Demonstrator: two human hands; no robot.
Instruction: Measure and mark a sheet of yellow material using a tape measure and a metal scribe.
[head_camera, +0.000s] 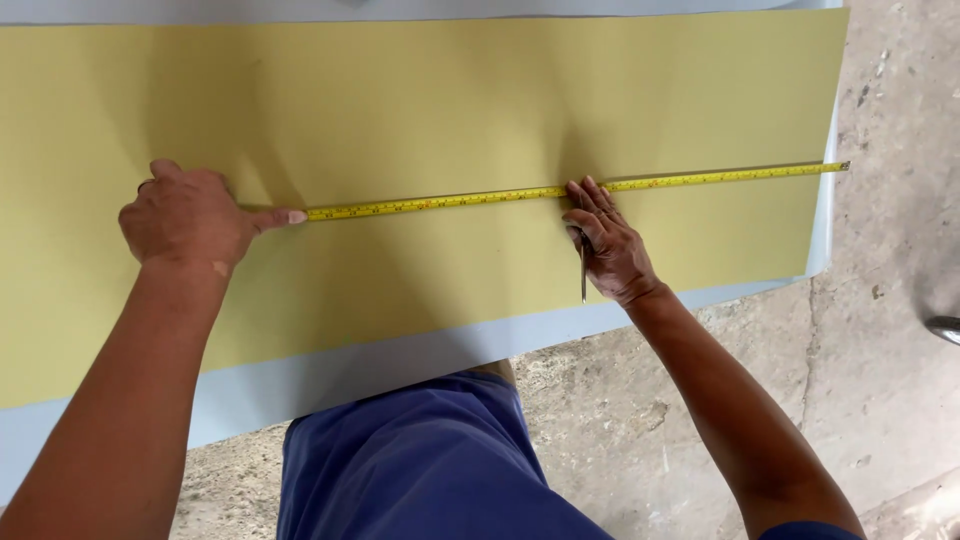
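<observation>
There is only one view, from the camera on the person's head. It looks steeply down and a little forward, from close above, at arm's length. The yellow sheet (420, 110) fills the far and left part of the picture. The concrete floor (880, 330) shows at the right and near. Both forearms come in from the near edge.

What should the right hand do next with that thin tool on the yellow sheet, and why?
Probably tip the thin tool to the tape measure and mark the yellow sheet. The left hand pins the tape flat, and the right hand rests against its edge, tool held.
</observation>
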